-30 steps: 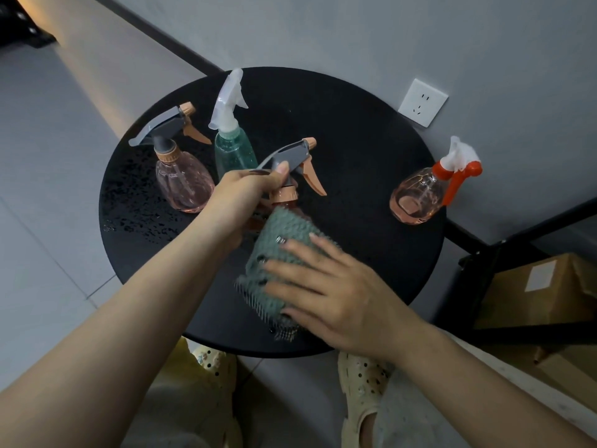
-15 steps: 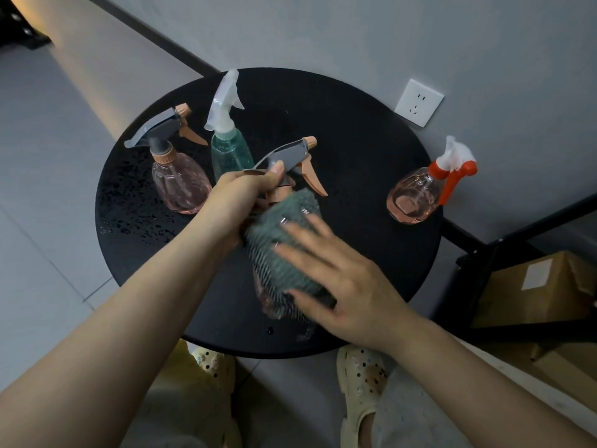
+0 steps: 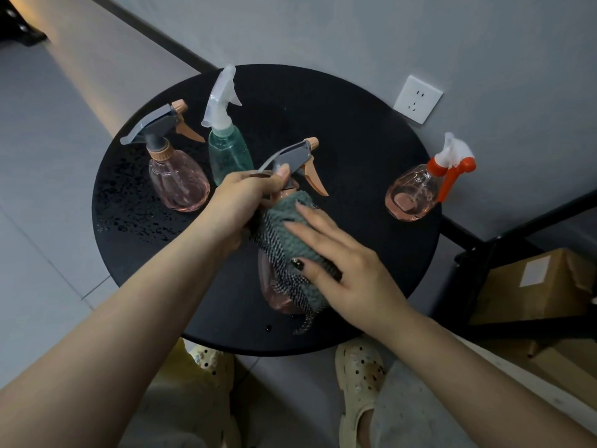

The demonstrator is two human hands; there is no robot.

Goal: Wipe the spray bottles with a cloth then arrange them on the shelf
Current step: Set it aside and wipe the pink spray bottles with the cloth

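Gripping one pink plastic spray bottle [image 3: 274, 286] by its neck, left hand [image 3: 240, 202]; pressing green knitted cloth [image 3: 297, 240] flat-fingered, right hand [image 3: 349, 270]; three unshelved.

Round black table [image 3: 355, 150] with three standing spray bottles [image 3: 178, 179].

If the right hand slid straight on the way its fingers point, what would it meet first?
The right hand lies on the cloth, fingers pointing up and left. Straight on, it would probably meet the left hand gripping the bottle's sprayer; depth is hard to judge.
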